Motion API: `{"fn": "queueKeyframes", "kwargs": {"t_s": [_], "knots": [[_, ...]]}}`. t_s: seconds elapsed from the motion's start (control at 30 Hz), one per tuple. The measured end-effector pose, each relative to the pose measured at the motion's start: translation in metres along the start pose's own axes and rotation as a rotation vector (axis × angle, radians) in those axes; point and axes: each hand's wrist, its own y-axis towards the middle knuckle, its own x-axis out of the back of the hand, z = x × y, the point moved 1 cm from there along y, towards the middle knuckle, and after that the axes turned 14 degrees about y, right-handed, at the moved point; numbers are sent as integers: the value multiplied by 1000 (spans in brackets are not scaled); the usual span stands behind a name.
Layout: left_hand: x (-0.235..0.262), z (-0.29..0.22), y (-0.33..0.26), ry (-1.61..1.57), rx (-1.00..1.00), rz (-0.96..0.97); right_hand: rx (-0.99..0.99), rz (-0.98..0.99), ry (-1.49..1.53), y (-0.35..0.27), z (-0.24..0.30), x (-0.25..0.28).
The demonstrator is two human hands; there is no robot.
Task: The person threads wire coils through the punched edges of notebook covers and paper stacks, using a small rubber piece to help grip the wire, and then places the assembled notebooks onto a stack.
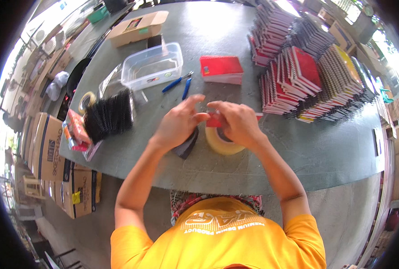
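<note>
Your bench is grey-green and fills most of the view. Far right on it: tall stacks of spiral notebooks, red, dark and yellow covers. Off the bench, lower left: brown cartons, piled up. Far left of the bench top: an open cardboard box, then a clear plastic tub nearer you. Bundle of black wire coils sits at the left edge, beside some red packets.

Your left hand is up, fingers part bent, thumb pointing right; can't tell if it's holding anything. Your right hand faces it, fingers curled down over a red notebook; the notebook is mostly hidden, and you can't tell grip from touch. The two hands are close together, small gap between.

Pile of small red pads lies beyond your hands. Wide tape roll lies flat just below your right hand. Dark strip sits left of the roll, partly under your left hand. Blue-handled pliers lie beyond your left hand, near the tub, handles spread.
</note>
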Motion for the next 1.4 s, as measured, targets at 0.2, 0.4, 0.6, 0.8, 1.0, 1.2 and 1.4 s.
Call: {"fn": "queueKeyframes", "kwargs": {"t_s": [0.2,0.4,0.6,0.8,1.0,1.2,1.4], "knots": [[37,2,-1,27,-59,83,26,-29,33,5,3,-8],[30,-11,-6,349,-263,-67,-51,-48,217,7,-4,-10],[2,28,-46,614,-37,292,-7,-59,264,7,6,-6],[7,14,-49,401,253,571,72,-72,132,11,1,-10],[77,-41,-18,269,-40,-210,-431,-3,606,-21,-58,50],[38,-33,-16,342,-99,5,-407,-185,1106,-37,-65,9],[23,-31,-5,338,-154,83,-382,-185,1158,-38,-65,-2]]}}
